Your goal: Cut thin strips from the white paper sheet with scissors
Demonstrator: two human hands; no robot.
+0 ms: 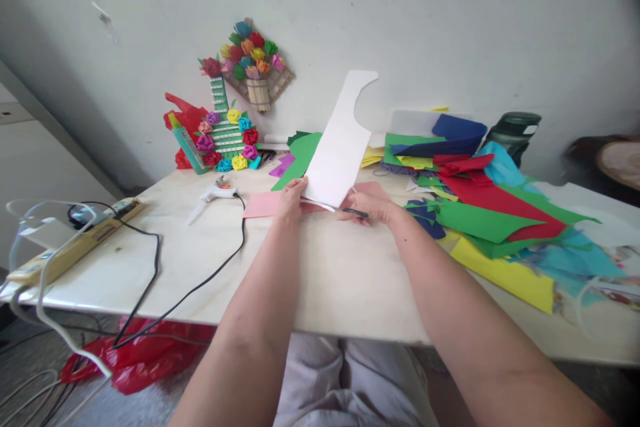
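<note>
A stiff white sheet with a curved notch cut from its right side stands tilted up above the table. My left hand is closed on its lower left corner, thumb on top. At the lower right corner, my right hand is closed around scissors; a dark handle shows by the fingers. The scissors' blades lie along the sheet's bottom edge, and how far apart they are is hard to make out. Beneath both hands lies a pink sheet.
On the left are a white glue gun with a black cord and a power strip. Paper-flower crafts and a teal glue bottle stand at the back. Coloured sheets pile up on the right, near a dark bottle.
</note>
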